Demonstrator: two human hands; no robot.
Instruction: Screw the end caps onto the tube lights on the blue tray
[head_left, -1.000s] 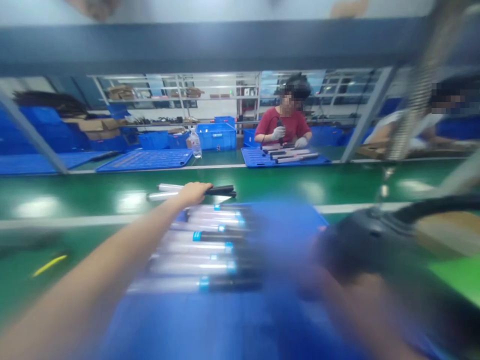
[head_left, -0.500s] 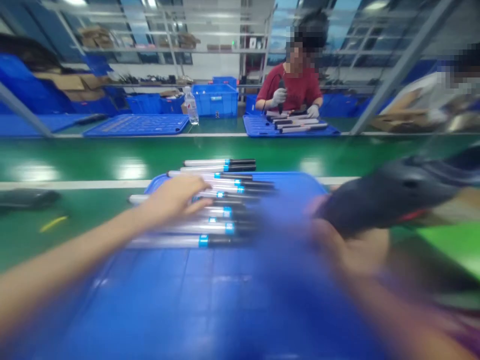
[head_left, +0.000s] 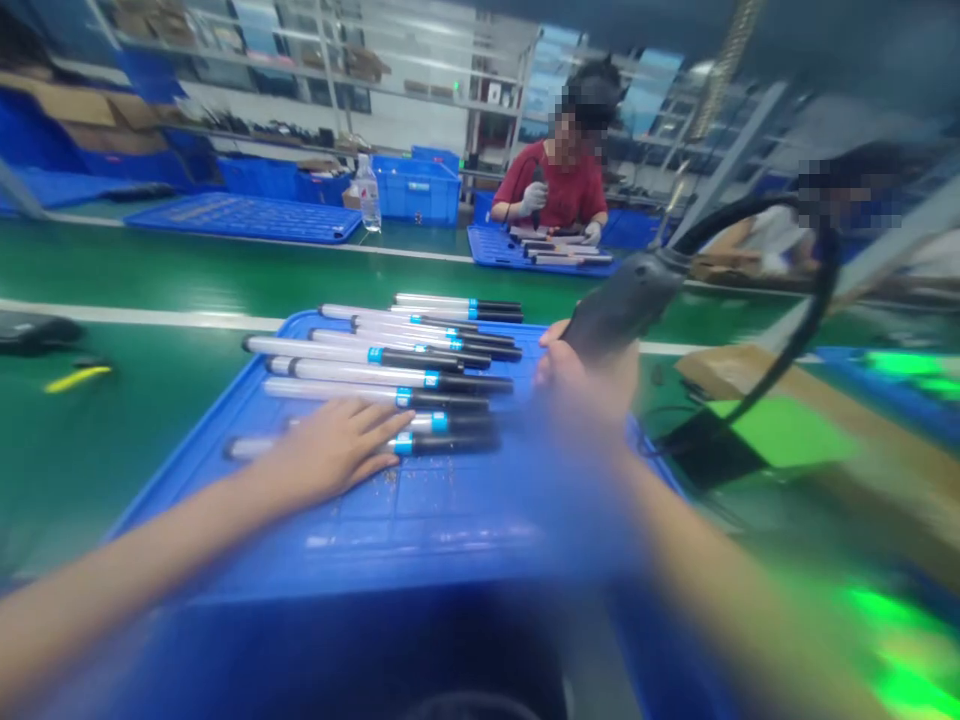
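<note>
My left hand lies flat with fingers spread over the nearest rods on a blue plastic tray. Several rods lie side by side there, each with a pale tube, a blue label band and a black end; parts of the nearest ones are under my hand. My right hand, blurred, is closed around a black corded electric screwdriver above the tray's right side. The tool slants, its cable end up and to the right, and its lower tip is hidden by my hand.
A yellow strip-like item and a dark object lie on the green bench at left. At right are a cardboard box and a looped black cable. Opposite, a gloved co-worker holds a tool over another tray.
My left hand has moved nearer, from the far rods to the closest ones. My right hand and the screwdriver have swung left, over the tray. The rods are arranged differently, and the view has tilted.
</note>
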